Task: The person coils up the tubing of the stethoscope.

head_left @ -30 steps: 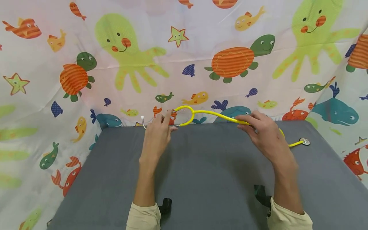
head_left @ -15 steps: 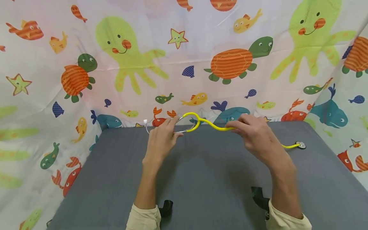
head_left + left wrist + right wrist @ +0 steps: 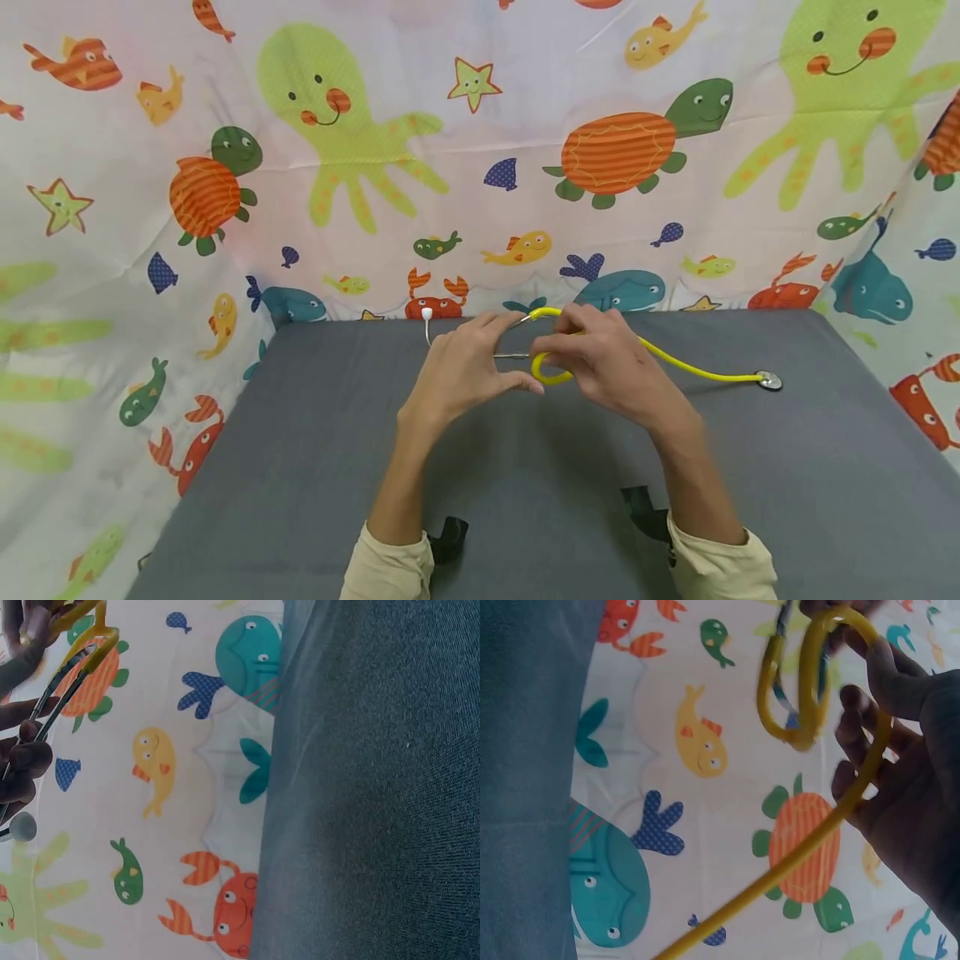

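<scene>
A stethoscope with yellow tubing (image 3: 720, 377) stretches between both hands over the grey table. My left hand (image 3: 461, 362) grips its metal ear tubes, and a white ear tip (image 3: 427, 314) sticks out past the fingers. In the left wrist view the fingers (image 3: 26, 761) curl round the metal tubes. My right hand (image 3: 611, 358) pinches the yellow tubing close beside the left hand. Seen from the right wrist, the tubing (image 3: 810, 682) bends back in a loop by the ear tubes, then runs down past the fingers. The round chest piece (image 3: 768, 381) lies on the table at the right.
A grey table (image 3: 337, 467) spreads under both arms. Behind it hangs a curtain (image 3: 510, 200) printed with sea animals, which also covers the left and right sides. Black pieces (image 3: 450, 540) sit at the wrists by the cream sleeves (image 3: 386, 567).
My right hand has moved left along with the tubing, folding it back toward the ear tubes. My left hand has shifted slightly right, still holding the ear tubes. The chest piece slid a little left.
</scene>
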A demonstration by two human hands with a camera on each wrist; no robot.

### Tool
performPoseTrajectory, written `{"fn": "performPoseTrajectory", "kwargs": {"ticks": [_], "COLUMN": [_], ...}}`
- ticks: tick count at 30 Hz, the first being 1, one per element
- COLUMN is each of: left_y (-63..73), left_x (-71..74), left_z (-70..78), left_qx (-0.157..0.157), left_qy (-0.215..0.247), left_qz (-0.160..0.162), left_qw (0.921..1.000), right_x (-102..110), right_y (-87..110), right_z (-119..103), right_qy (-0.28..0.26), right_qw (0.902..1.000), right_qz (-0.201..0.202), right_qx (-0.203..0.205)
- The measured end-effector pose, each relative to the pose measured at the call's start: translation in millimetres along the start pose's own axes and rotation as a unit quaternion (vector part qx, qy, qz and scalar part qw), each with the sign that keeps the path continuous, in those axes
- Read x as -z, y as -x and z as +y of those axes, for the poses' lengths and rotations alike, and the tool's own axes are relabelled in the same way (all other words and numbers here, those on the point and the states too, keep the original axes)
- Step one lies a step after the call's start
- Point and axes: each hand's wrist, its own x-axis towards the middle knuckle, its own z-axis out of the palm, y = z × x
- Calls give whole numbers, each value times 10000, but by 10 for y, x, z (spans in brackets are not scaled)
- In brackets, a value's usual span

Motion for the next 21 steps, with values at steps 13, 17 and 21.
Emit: {"fn": "performPoseTrajectory", "kwargs": {"ticks": [13, 17, 21], "left_y": [-33, -16, -6], "left_x": [6, 17, 23], "left_z": [91, 83, 66], "left_qx": [-27, -77, -160], "left_qy": [-114, -57, 48], "left_qz": [-46, -71, -21], "left_qw": [9999, 9999, 9999], "right_x": [-43, -13, 37], "right_y": [-41, -9, 19], "right_z": [-15, 18, 54], "right_qy": [78, -179, -601], "right_qw": [9970, 9966, 9934], "right_qz": [544, 188, -370], "right_qx": [-554, -780, -899]}}
